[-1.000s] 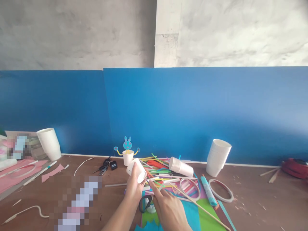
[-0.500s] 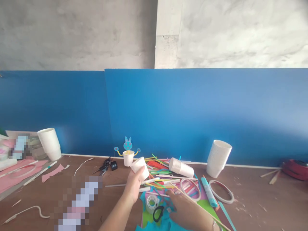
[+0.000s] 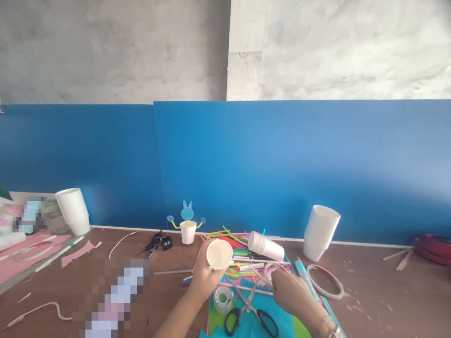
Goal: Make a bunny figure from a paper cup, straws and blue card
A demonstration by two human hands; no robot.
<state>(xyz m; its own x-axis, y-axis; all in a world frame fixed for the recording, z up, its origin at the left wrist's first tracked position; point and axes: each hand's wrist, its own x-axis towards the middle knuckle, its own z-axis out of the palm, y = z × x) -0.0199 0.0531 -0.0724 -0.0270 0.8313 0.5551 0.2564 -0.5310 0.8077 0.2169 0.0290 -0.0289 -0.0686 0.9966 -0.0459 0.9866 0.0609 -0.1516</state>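
Smooth white paper cup (image 3: 219,256) held at lower centre

The left hand (image 3: 202,276) wraps the round cup, its pale inside facing the camera. The right hand (image 3: 289,290) is curled, lower right of centre; whether it grips anything, I cannot tell. Metal scissors (image 3: 248,306) with black loop handles lie spread on a blue sheet (image 3: 282,307). Left of centre, a small cup (image 3: 188,234) holds a flat blue rabbit-eared cutout (image 3: 187,214). A ridged stack of nested cups (image 3: 320,234) stands at right.
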